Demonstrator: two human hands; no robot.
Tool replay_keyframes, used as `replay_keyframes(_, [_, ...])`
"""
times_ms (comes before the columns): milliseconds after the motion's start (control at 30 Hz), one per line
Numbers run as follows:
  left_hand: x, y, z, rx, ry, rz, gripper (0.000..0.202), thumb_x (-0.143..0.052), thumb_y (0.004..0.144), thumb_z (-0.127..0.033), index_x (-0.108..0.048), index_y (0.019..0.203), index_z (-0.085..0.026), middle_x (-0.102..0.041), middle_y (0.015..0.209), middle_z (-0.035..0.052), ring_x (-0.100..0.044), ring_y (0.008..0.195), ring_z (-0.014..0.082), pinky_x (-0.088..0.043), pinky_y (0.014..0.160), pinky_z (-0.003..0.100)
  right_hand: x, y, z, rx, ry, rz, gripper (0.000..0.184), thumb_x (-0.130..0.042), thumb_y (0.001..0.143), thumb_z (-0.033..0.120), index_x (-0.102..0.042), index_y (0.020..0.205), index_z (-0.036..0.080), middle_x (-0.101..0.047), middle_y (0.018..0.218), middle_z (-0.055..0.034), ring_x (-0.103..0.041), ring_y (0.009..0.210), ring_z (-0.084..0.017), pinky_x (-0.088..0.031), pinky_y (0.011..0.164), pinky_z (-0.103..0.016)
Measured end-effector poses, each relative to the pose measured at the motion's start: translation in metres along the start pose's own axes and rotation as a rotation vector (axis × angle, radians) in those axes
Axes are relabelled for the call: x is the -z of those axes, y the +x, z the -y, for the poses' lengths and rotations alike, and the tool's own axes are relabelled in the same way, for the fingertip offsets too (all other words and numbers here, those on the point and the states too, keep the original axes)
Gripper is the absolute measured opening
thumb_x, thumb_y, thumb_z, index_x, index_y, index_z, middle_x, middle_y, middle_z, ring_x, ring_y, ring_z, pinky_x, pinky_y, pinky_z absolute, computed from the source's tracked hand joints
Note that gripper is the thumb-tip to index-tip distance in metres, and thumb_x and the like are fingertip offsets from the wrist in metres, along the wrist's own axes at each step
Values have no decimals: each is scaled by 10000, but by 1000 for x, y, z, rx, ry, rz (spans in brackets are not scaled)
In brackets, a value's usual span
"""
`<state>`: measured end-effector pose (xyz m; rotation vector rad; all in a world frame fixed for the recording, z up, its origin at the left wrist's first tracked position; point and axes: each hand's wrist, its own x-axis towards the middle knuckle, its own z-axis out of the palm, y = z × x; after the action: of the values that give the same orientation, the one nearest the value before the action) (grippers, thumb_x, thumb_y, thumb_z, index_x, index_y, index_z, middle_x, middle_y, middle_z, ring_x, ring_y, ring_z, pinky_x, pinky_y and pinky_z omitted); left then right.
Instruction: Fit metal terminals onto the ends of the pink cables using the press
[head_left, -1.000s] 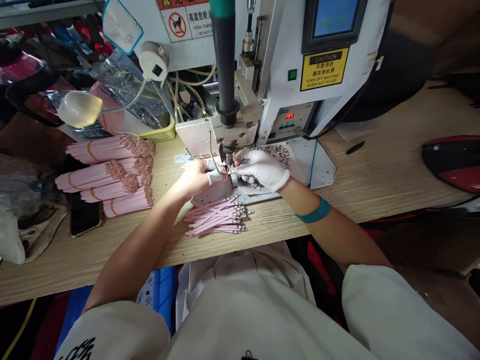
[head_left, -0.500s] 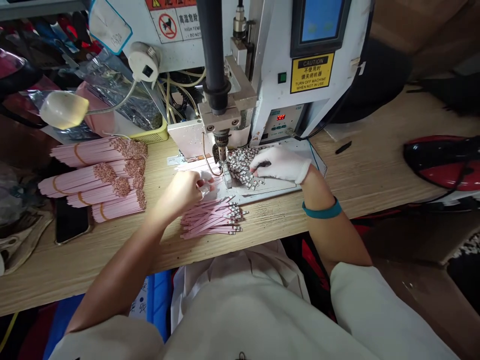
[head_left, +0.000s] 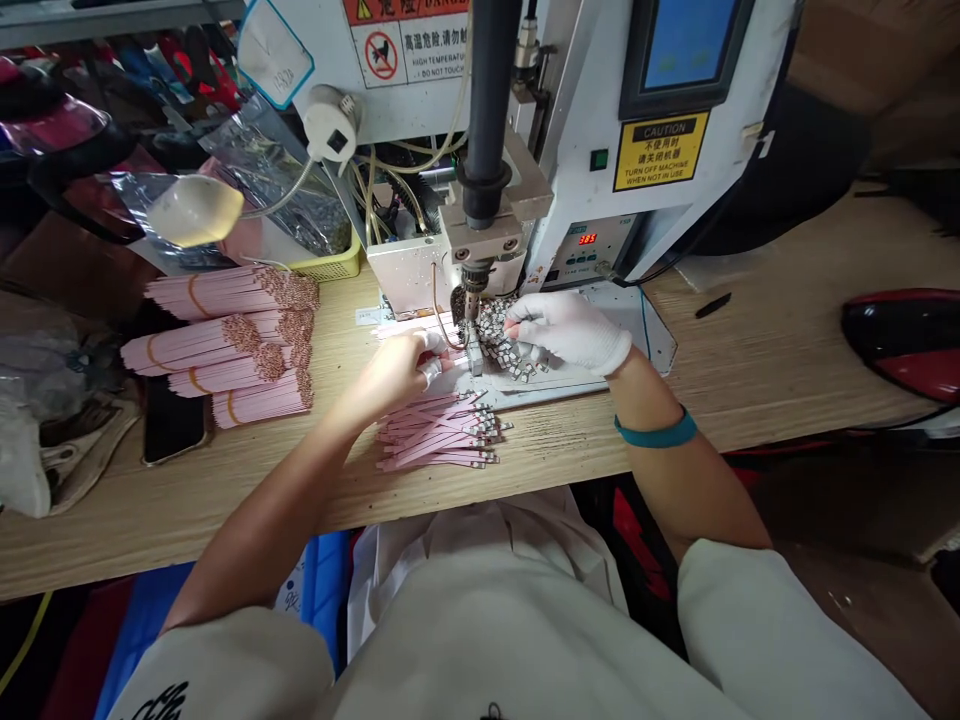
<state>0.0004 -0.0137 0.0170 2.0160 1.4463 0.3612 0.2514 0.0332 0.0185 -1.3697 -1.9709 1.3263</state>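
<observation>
My left hand (head_left: 397, 372), with a white cot on one finger, pinches a pink strip (head_left: 412, 328) on the white plate (head_left: 570, 390) beside the welder head (head_left: 474, 300). My right hand (head_left: 570, 332), in a white glove, rests its fingertips on a heap of small metal tabs (head_left: 499, 335) just right of that head. Whether it grips a tab is hidden. Below my hands lies a loose pile of pink strips with metal tips (head_left: 435, 438). Banded bundles of pink strips (head_left: 225, 345) stand further left.
The white machine (head_left: 600, 170) with a black column (head_left: 487, 110), display and caution label stands behind the plate on the wooden bench (head_left: 765, 370). A phone (head_left: 172, 425), a lamp (head_left: 195, 210), a yellow basket (head_left: 330, 262) and a red-and-black object (head_left: 900, 345) are around.
My right hand has moved from the heap's far side back toward the welder head. My left hand has shifted slightly toward the head. The view has moved a little right.
</observation>
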Motion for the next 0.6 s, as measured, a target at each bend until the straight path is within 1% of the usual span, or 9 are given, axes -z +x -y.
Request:
replay_keyframes(67, [-1,1,2,41,-38,17,184,-563,775,-294,-650,766,-132,-617,668,38,-499,598,148,-357,554,239,-5,0,3,51,104,0,77,-678,816,245,-687,863,184,-677,734,-21,-595,581,-131,-454,486,-246])
replay_keyframes(133, [-2,2,4,73,-89,25,201,-581,774,-329,-613,717,-139,-577,624,23,-464,573,138,-330,533,240,-10,1,4,97,142,-4,89,-717,778,230,-707,842,167,-703,810,-38,-625,633,-128,-499,536,-236])
replay_keyframes(200, [-2,2,5,61,-170,34,219,-600,773,-349,-596,696,-144,-556,612,9,-455,576,133,-337,541,241,-15,2,5,68,203,10,89,-711,790,237,-692,820,155,-688,729,-34,-625,571,-126,-504,497,-234])
replay_keyframes(267, [-2,3,5,29,-257,36,242,-626,769,-372,-600,681,-148,-561,624,6,-487,612,142,-374,576,246,-20,3,6,19,276,24,101,-687,827,242,-651,793,154,-641,608,-16,-604,478,-123,-480,421,-224])
replay_keyframes(333, [-2,4,5,5,-327,32,267,-653,761,-394,-603,661,-152,-572,638,9,-530,664,160,-412,617,256,-26,4,8,-13,335,31,118,-681,846,234,-615,784,158,-613,556,-5,-584,428,-117,-454,370,-208])
replay_keyframes(433, [-3,6,5,1,-407,31,290,-673,753,-411,-597,637,-156,-583,649,16,-561,703,173,-441,644,266,-34,5,12,-66,453,31,99,-699,825,176,-601,824,162,-605,544,5,-559,407,-105,-417,328,-181])
replay_keyframes(500, [-4,7,6,2,-445,19,296,-678,749,-416,-598,637,-154,-593,666,22,-567,716,173,-446,651,267,-37,6,14,-98,537,37,129,-709,797,128,-592,839,165,-595,541,16,-541,404,-94,-394,313,-165])
replay_keyframes(600, [-5,10,9,6,-480,2,287,-686,741,-416,-616,669,-147,-604,702,28,-570,747,173,-442,664,262,-39,8,15,-135,588,76,157,-710,788,114,-574,839,172,-575,528,33,-478,368,-70,-345,296,-150])
